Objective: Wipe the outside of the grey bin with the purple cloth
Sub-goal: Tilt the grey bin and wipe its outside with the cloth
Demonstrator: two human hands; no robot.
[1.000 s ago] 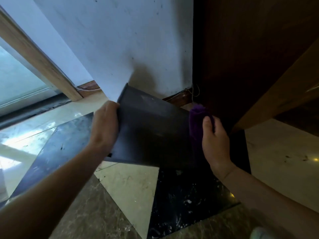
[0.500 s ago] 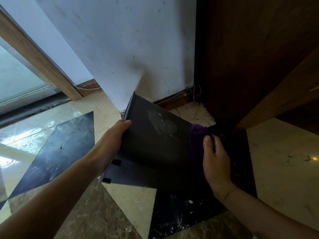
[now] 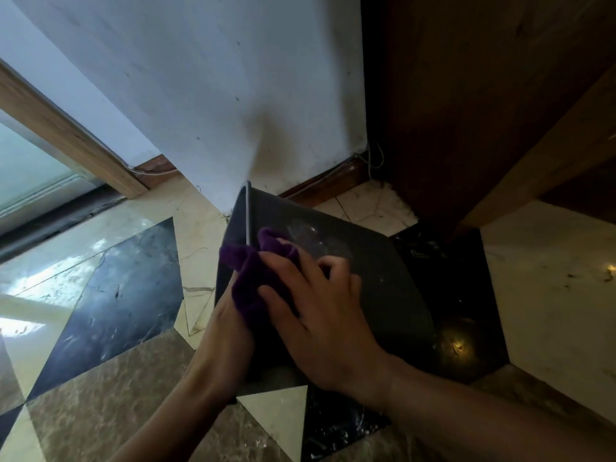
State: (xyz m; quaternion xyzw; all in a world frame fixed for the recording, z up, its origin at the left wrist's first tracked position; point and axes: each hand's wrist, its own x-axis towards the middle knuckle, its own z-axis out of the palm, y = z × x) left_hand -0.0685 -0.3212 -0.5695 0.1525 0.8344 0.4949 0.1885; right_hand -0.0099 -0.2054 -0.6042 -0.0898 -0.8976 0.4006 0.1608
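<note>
On patterned marble floor [image 3: 100, 295], white wall [image 3: 200, 95] corner | grey bin [image 3: 383, 281] tilted | right hand [image 3: 320, 315] grip presses purple cloth [image 3: 246, 281] | left hand [image 3: 226, 335] grip clasps bin

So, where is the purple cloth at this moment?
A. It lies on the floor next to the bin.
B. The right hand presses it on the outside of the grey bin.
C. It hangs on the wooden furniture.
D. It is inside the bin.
B: the right hand presses the purple cloth flat on the outer face of the tilted grey bin, near its rim, while the left hand grips the bin's edge.
</note>
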